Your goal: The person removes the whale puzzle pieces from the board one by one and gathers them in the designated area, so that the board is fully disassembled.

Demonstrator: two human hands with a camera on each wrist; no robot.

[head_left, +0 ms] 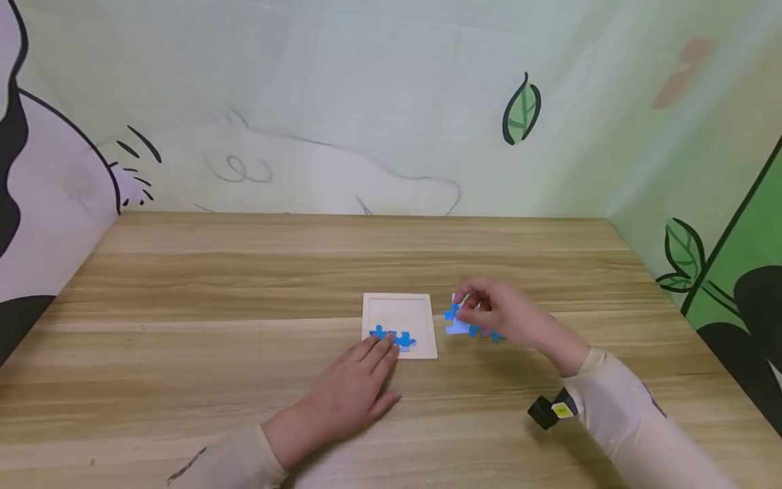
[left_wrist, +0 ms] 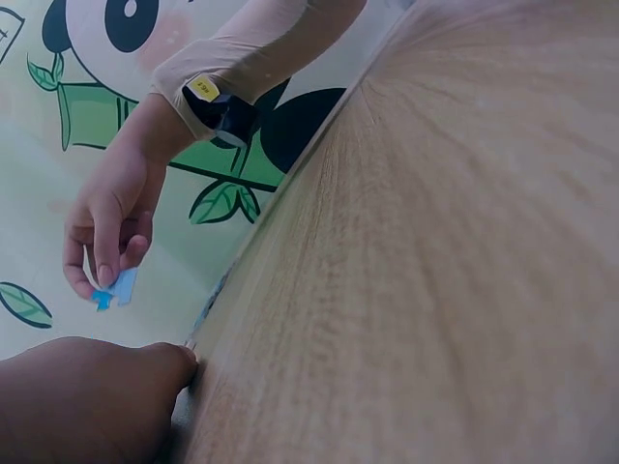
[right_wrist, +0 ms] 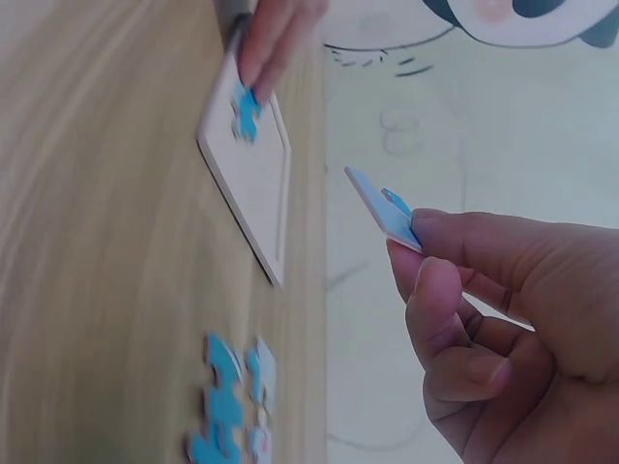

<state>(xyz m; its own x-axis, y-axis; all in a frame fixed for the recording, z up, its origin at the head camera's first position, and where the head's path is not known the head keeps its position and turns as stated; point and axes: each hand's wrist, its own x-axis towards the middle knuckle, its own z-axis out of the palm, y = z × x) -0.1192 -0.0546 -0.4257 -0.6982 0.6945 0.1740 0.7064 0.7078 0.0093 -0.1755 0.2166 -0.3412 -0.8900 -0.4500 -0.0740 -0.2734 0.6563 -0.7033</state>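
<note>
My right hand (head_left: 507,316) is raised above the table, right of a white puzzle tray (head_left: 433,333). Between thumb and forefinger it pinches a puzzle piece (right_wrist: 379,208), light blue with a darker blue part. My left hand (head_left: 348,387) lies palm down at the tray's front left, its fingers extended. Its fingertips touch joined blue puzzle pieces (head_left: 404,340) along the tray's near side and partly cover them. Below the right hand, several loose puzzle pieces (right_wrist: 224,411) lie on the table; in the head view the hand partly hides them.
The wooden table (head_left: 214,339) reaches back to a wall (head_left: 366,102) printed with cartoon drawings. A black wrist camera (head_left: 544,412) with a yellow label sits on the right forearm, low over the table.
</note>
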